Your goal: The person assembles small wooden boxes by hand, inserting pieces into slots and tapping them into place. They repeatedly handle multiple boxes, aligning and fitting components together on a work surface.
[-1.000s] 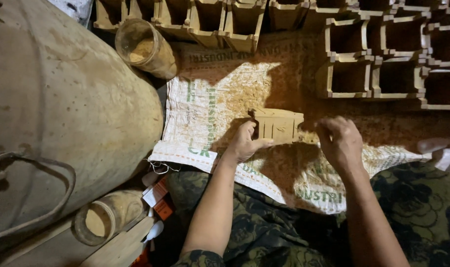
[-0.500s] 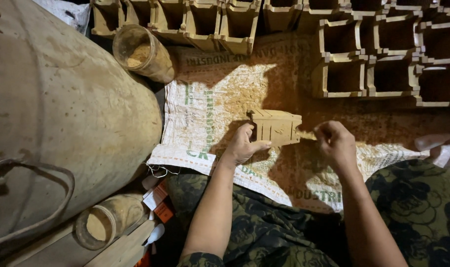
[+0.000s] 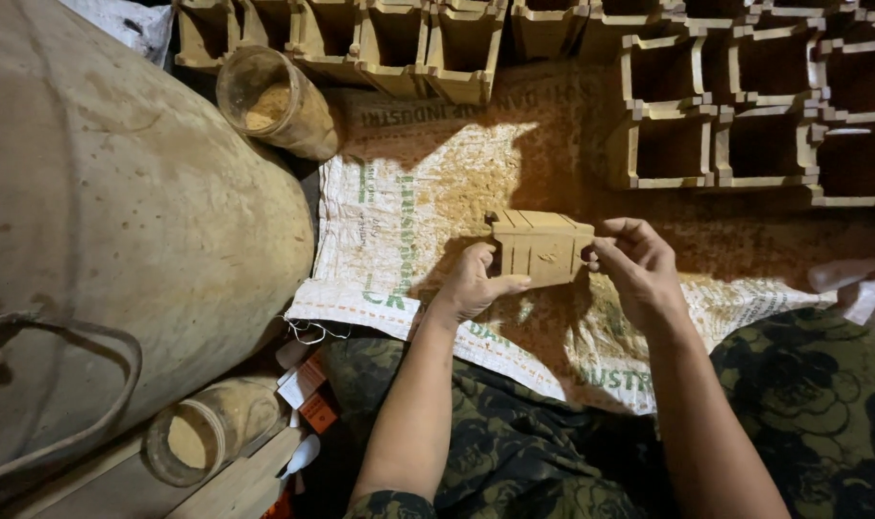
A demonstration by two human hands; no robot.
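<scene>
A small wooden box (image 3: 541, 247) made of thin slats is held between both hands above a white woven sack (image 3: 428, 192) dusted with sawdust. My left hand (image 3: 476, 282) grips its left end, thumb along the lower edge. My right hand (image 3: 637, 264) pinches its right end with the fingertips. The box lies on its side, slatted face towards me.
Rows of similar open wooden boxes (image 3: 668, 106) stand along the far side. A large dusty drum (image 3: 110, 231) fills the left. A jar of sawdust (image 3: 274, 101) lies tilted near it, another jar (image 3: 202, 437) at the lower left. My camouflage-patterned trousers (image 3: 553, 452) are below.
Both hands have closed on the box and lifted it slightly off the sack; the right hand moved from resting on the sack to the box's right end.
</scene>
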